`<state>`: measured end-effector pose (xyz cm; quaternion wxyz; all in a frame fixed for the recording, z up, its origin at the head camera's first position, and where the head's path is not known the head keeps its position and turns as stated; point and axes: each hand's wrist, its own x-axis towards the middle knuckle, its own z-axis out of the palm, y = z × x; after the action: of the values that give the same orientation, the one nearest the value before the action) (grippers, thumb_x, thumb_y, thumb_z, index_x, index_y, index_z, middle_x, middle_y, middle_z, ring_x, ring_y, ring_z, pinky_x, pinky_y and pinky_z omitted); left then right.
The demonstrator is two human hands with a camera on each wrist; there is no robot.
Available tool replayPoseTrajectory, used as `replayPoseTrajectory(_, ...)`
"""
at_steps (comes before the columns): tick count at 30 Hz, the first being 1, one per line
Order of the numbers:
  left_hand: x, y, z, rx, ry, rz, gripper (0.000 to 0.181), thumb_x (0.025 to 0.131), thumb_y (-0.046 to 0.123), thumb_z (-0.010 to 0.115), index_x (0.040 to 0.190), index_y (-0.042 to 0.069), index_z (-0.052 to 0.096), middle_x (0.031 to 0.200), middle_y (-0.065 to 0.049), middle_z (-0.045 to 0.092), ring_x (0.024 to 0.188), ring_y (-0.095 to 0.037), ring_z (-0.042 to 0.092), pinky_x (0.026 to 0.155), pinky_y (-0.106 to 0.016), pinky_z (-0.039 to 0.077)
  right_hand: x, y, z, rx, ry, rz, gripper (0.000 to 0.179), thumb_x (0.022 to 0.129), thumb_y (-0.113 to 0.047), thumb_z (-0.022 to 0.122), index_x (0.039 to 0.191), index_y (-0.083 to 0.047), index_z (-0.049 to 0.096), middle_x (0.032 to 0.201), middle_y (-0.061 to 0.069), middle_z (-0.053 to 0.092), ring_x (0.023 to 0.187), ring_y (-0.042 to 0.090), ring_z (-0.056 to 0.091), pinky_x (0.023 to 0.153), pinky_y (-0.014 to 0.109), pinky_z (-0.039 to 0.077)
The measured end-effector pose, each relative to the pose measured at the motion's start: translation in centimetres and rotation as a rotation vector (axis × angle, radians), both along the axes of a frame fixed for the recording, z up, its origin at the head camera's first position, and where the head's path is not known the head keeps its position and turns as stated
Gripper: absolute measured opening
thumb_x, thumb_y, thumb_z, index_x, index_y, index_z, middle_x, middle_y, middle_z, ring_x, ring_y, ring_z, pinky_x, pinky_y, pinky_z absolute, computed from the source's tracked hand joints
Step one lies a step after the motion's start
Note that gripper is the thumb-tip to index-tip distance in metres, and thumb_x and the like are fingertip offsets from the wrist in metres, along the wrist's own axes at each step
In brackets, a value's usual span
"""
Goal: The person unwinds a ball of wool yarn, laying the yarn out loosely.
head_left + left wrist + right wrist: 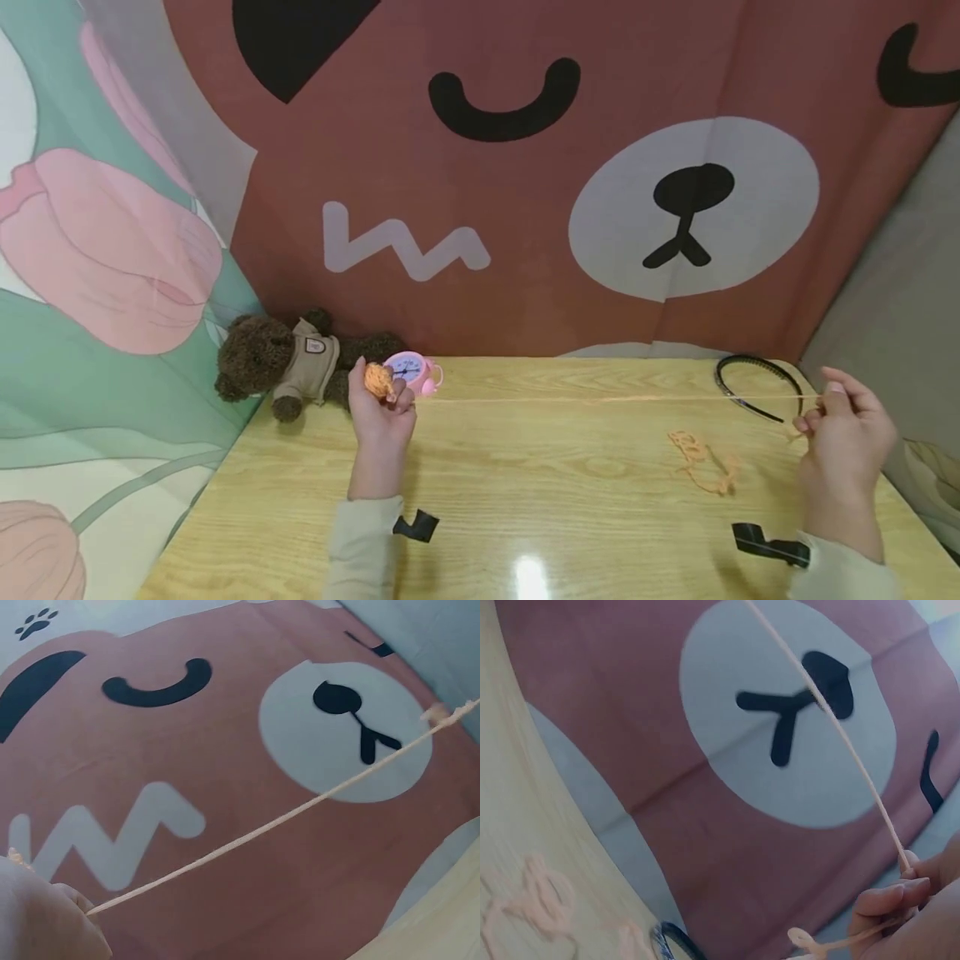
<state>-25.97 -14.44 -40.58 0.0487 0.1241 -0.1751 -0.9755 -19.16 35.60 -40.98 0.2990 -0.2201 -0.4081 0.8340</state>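
Note:
In the head view my left hand (384, 421) holds a small ball of orange yarn (378, 380), raised over the left part of the table. A strand of yarn (600, 400) runs straight and taut from it to my right hand (847, 429), whose thumb and fingers pinch it. The left wrist view shows the strand (262, 829) leaving the left hand (49, 919), which is partly cut off. Seen from the right wrist, the strand (847, 739) enters the right hand's fingers (885, 900), and a short loose end hangs beyond them. Loose curled yarn (701, 462) lies on the table nearby.
A brown teddy bear (307, 358) lies at the back left beside a pink alarm clock (408, 372). At the back right of the wooden table (525, 475) lies a black headband (757, 385). A cloth printed with a bear face (525, 183) hangs behind.

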Motion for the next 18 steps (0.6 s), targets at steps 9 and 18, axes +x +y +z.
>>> replayPoseTrajectory(9, -1.9, -4.8, 0.3, -0.002, -0.034, 0.041, 0.049, 0.106, 0.044, 0.047, 0.069, 0.011, 0.048, 0.058, 0.002, 0.038, 0.041, -0.01, 0.026, 0.042, -0.02, 0.014, 0.6, 2.3, -1.1, 0.113, -0.135, -0.092, 0.017, 0.102, -0.019, 0.056, 0.108, -0.015, 0.072, 0.09, -0.003, 0.046, 0.058, 0.011, 0.036, 0.043, 0.021, 0.037)
replayPoseTrajectory(18, -2.7, -9.8, 1.6, -0.048, -0.12, 0.214, 0.023, 0.104, 0.042, 0.054, 0.106, 0.02, 0.047, 0.091, 0.001, 0.037, 0.052, -0.012, 0.023, 0.043, -0.024, 0.017, 0.0, 4.6, -1.7, 0.231, -0.288, -0.155, 0.02, 0.108, -0.022, 0.044, 0.109, -0.029, 0.063, 0.09, -0.008, 0.042, 0.059, 0.006, 0.034, 0.046, 0.015, 0.035)
